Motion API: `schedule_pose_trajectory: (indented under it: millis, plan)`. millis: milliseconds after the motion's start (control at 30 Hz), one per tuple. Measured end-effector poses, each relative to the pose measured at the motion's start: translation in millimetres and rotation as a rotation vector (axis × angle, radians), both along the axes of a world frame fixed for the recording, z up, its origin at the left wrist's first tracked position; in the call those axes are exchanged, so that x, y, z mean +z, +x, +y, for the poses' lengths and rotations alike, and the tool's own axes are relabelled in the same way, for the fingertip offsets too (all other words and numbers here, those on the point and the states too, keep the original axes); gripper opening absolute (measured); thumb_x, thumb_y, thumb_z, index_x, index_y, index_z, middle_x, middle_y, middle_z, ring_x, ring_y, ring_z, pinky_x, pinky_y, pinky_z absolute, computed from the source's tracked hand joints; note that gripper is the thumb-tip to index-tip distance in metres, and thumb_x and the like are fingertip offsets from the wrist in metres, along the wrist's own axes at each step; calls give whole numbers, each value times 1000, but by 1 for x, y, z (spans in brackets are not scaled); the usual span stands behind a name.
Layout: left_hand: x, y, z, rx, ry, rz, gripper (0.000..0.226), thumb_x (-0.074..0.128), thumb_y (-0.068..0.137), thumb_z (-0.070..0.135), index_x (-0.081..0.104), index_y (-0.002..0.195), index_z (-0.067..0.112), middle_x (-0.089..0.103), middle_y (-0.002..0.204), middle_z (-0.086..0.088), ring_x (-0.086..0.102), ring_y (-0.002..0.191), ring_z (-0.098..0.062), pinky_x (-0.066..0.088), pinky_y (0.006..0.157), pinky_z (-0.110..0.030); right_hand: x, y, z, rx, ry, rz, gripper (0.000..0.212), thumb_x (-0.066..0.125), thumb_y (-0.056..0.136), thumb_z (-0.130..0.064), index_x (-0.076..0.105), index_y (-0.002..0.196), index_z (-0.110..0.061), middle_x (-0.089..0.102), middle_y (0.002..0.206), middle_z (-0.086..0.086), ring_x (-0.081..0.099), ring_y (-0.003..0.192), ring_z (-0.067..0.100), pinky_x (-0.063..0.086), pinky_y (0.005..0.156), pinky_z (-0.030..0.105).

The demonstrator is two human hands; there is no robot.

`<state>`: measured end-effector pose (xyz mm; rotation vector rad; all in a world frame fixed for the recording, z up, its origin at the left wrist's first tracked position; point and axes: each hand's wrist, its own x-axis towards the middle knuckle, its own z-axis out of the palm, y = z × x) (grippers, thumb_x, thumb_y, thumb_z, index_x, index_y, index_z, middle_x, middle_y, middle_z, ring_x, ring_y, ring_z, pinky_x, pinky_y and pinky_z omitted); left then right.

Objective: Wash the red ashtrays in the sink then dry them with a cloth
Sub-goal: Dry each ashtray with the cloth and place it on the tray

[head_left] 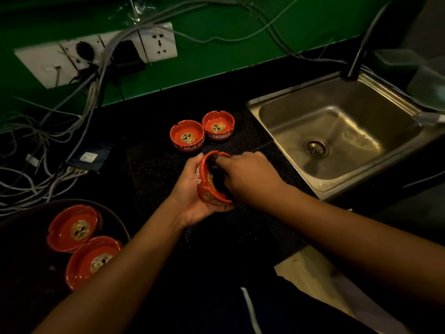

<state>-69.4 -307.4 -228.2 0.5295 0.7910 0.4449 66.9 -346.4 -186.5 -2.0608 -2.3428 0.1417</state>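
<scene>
My left hand (190, 191) grips a red ashtray (207, 186), tilted on its side above the black dotted mat (156, 169). My right hand (248, 177) pushes a dark cloth (218, 175) into its bowl, fingers curled round the cloth. Two more red ashtrays stand upright on the mat behind, one to the left (187, 135) and one to the right (218, 125). Another two red ashtrays, a farther one (73, 227) and a nearer one (92, 261), lie on a dark round tray (24, 237) at the lower left. The steel sink (337, 133) is to the right, empty.
A black tap (361, 51) rises behind the sink. White wall sockets (96, 54) on the green wall feed a tangle of cables (48, 150) over the counter's left side. A dark box with a label (88, 157) lies among them. A pale counter edge (303, 266) shows at lower right.
</scene>
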Motion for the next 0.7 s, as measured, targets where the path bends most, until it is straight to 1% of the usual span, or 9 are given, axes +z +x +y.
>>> schedule_pose_trajectory:
  millis: [100, 167, 200, 267, 367, 467, 533, 600, 700]
  plan:
    - [-6, 4, -4, 6, 40, 60, 59, 37, 87, 61, 60, 124, 21, 66, 118, -10, 60, 103, -30, 47, 82, -44, 6, 1, -3, -134, -275, 123, 13, 54, 88, -30, 61, 95, -22, 56, 80, 0, 58, 76, 23, 40, 68, 31]
    - [-11, 3, -7, 28, 53, 49, 55, 42, 87, 56, 50, 134, 27, 64, 114, -9, 61, 96, -27, 48, 74, -39, 5, 5, -7, -133, -436, 392, 15, 60, 84, -26, 59, 71, -19, 57, 71, -1, 57, 66, 18, 43, 60, 29]
    - [-12, 2, -9, 51, 50, 34, 52, 43, 88, 53, 50, 134, 29, 66, 111, -9, 63, 94, -25, 51, 72, -36, 5, 6, -9, -130, -499, 563, 17, 61, 85, -22, 61, 69, -17, 59, 70, -1, 58, 64, 15, 46, 59, 29]
    - [-14, 0, -14, 91, 45, 11, 48, 38, 91, 51, 57, 127, 25, 69, 108, -12, 66, 93, -25, 54, 75, -37, 3, 6, -13, -133, -568, 891, 12, 60, 86, -13, 69, 79, -11, 65, 73, 1, 61, 66, 11, 52, 64, 27]
    - [-14, -3, -21, 97, -8, -2, 61, 33, 91, 58, 61, 123, 15, 64, 117, -19, 60, 106, -31, 44, 95, -46, -2, 0, -15, -212, -557, 1292, 17, 56, 92, -10, 72, 97, -15, 73, 92, 8, 69, 84, 17, 55, 74, 26]
    - [-9, -4, -18, 58, 52, 32, 63, 33, 91, 59, 57, 130, 15, 62, 122, -18, 58, 111, -30, 45, 94, -44, -10, -7, -14, -398, -475, 1590, 25, 51, 96, -10, 65, 115, -6, 69, 108, 18, 67, 95, 24, 55, 80, 28]
    - [-7, -4, -14, 38, 91, 71, 61, 36, 91, 58, 59, 127, 15, 65, 118, -17, 61, 107, -28, 48, 89, -41, -12, -8, -14, -423, -496, 1606, 26, 49, 96, -12, 65, 116, -5, 68, 111, 19, 66, 99, 27, 53, 87, 34]
    - [-3, -5, -11, 14, 119, 121, 59, 39, 89, 58, 64, 119, 14, 68, 111, -15, 63, 102, -28, 49, 85, -39, -8, -3, -16, -338, -587, 1448, 26, 50, 92, -13, 69, 109, -13, 70, 108, 14, 67, 100, 26, 54, 87, 36]
    - [-1, -9, -8, -38, 159, 181, 55, 44, 84, 59, 65, 117, 20, 68, 112, -13, 62, 103, -29, 49, 83, -42, 2, 5, -17, -107, -613, 790, 22, 56, 89, -20, 71, 105, -23, 71, 97, 5, 68, 88, 21, 56, 77, 31]
